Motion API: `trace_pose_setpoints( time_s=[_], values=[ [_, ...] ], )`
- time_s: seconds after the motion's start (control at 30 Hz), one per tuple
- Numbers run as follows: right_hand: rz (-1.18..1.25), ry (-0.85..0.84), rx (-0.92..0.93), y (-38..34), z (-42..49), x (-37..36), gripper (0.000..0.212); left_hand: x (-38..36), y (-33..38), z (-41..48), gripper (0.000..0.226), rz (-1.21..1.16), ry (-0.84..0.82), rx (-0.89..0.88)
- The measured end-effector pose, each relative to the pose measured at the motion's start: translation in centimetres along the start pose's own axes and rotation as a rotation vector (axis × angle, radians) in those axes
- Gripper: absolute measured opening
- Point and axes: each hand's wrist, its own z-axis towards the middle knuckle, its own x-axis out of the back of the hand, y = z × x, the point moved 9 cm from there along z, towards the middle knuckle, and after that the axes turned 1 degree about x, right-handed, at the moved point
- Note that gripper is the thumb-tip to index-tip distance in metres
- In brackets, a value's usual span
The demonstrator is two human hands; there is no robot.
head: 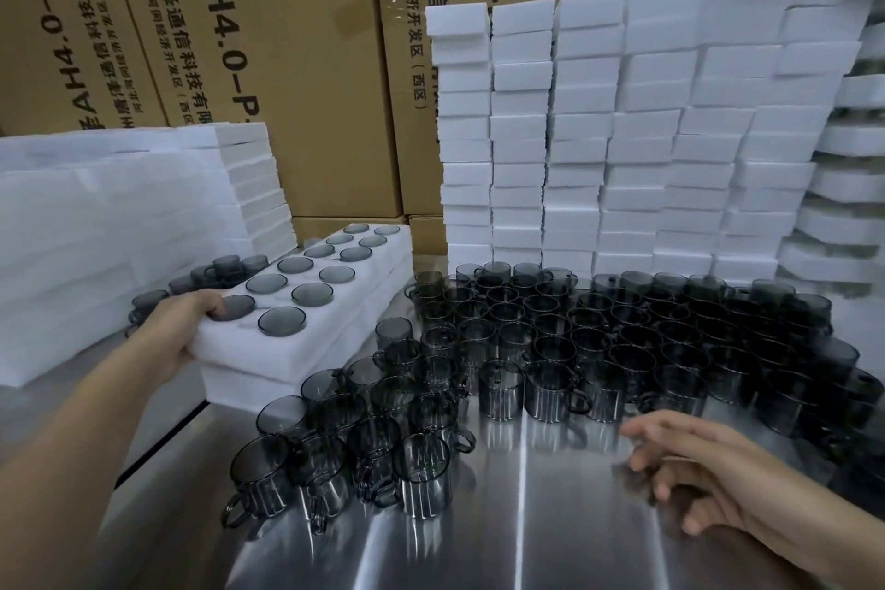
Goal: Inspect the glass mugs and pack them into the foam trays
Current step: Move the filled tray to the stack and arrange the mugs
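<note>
A white foam tray (335, 326) lies at the left on top of another tray, its round holes filled with smoky grey glass mugs (281, 320). My left hand (184, 326) grips the tray's near left corner, thumb on top by a mug. Several loose grey mugs (421, 470) stand on the steel table (527, 517) in front of me, and a larger crowd of mugs (622, 335) fills the table's back and right. My right hand (694, 470) hovers over the bare steel at the right, fingers loosely spread, holding nothing.
Tall stacks of white foam blocks (598, 134) rise behind the mugs. More foam trays (96, 216) are piled at the left, with a few mugs (225, 266) beside them. Brown printed cartons (287, 62) form the back wall.
</note>
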Motion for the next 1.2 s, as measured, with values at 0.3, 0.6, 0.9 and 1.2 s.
trace_pose_setpoints(
  time_s=[0.3,0.6,0.9,1.2],
  values=[
    [-0.009,-0.005,0.008,0.2,0.2,0.1,0.028,0.1,-0.1,0.2,0.042,0.144,0.053,0.001],
    [-0.042,-0.001,0.020,0.4,0.5,0.4,0.023,0.0,4.0,-4.2,0.033,0.101,0.158,-0.203],
    [-0.142,0.008,0.041,0.1,0.1,-0.2,0.013,-22.7,12.9,-36.8,0.007,0.165,-0.459,-1.170],
    [-0.316,0.163,0.098,-4.3,-2.9,1.9,0.017,-34.9,1.6,-40.0,0.017,0.508,-0.803,-1.212]
  ],
)
